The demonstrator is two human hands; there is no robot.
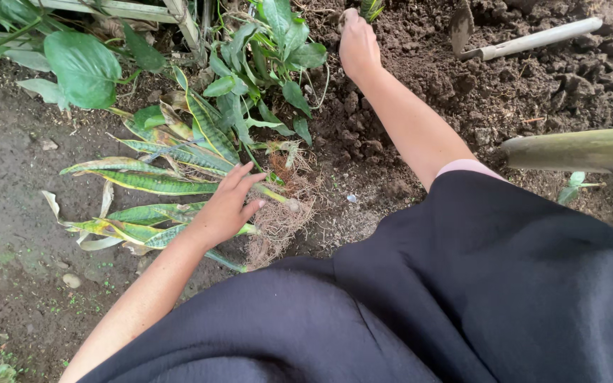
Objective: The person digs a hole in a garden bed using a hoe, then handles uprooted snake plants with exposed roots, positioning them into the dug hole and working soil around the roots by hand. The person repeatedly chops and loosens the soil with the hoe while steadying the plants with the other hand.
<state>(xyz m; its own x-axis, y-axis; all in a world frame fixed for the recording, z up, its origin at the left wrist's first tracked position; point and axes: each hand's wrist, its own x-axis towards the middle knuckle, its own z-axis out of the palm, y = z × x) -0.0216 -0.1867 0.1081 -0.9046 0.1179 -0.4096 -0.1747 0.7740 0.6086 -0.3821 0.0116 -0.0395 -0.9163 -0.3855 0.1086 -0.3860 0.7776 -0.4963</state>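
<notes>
resting spread-fingered, left hand point(225, 207) lies on uprooted striped yellow-green sword-shaped leaf plants point(157, 184), steadying them; right hand point(358, 44) presses dark loose soil point(406, 42), fingers hidden, can't tell grip.

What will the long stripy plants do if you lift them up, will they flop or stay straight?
The stripy plants under the left hand would probably stay fairly straight, since their sword-shaped leaves lie flat and unbent. The thin tangled roots would likely dangle and shed soil. They look light, though some yellowed leaf tips may droop.
</notes>
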